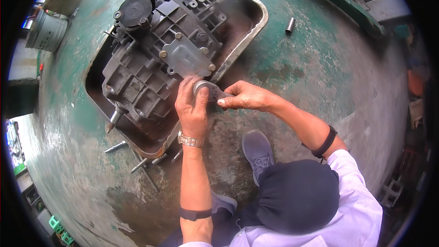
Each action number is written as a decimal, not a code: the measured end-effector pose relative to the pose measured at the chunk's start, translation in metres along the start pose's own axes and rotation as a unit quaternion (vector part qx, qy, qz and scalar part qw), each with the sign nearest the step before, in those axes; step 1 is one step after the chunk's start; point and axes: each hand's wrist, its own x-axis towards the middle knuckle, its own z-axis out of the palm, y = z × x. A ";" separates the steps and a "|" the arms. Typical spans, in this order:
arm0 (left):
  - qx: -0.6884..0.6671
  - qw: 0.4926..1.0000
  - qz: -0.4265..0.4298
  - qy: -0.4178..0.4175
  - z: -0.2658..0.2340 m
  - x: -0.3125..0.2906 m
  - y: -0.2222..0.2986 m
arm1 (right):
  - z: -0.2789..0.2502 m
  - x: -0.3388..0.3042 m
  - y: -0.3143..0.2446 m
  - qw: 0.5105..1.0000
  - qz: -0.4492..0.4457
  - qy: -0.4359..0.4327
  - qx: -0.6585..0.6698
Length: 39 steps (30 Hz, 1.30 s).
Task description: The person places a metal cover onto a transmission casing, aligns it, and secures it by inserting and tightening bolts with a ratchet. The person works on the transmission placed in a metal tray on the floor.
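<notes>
The ratchet [201,87] is at the tray's [238,51] near rim, head in the left hand's [190,112] grip, handle in the right hand's [249,97]. Beyond sits the gearbox [137,71] (grey, ribbed); a socket [290,26] stays apart on the floor [315,82].

1. Floor [315,96]: green coating, worn through to grey in broad areas; dark staining at the near left.
2. Tray [242,49]: deep, pale-rimmed, rust-brown inside; rests on the floor at a slant and carries a grey metal casing [135,80].
3. Metal cylinder [290,25]: short, silver, on the floor to the right of the tray.
4. Metal shaft [115,147]: lies left of the tray's near corner.
5. Thin bar [150,178]: lies by that corner, among other small metal pieces; exact kinds not determinable.
6. Two buckets [47,31]: light-coloured, side by side at the far left.
</notes>
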 end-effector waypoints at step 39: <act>0.008 0.990 -0.093 0.104 0.007 -0.008 0.009 | -0.033 -0.035 0.014 0.903 -0.072 0.234 -0.354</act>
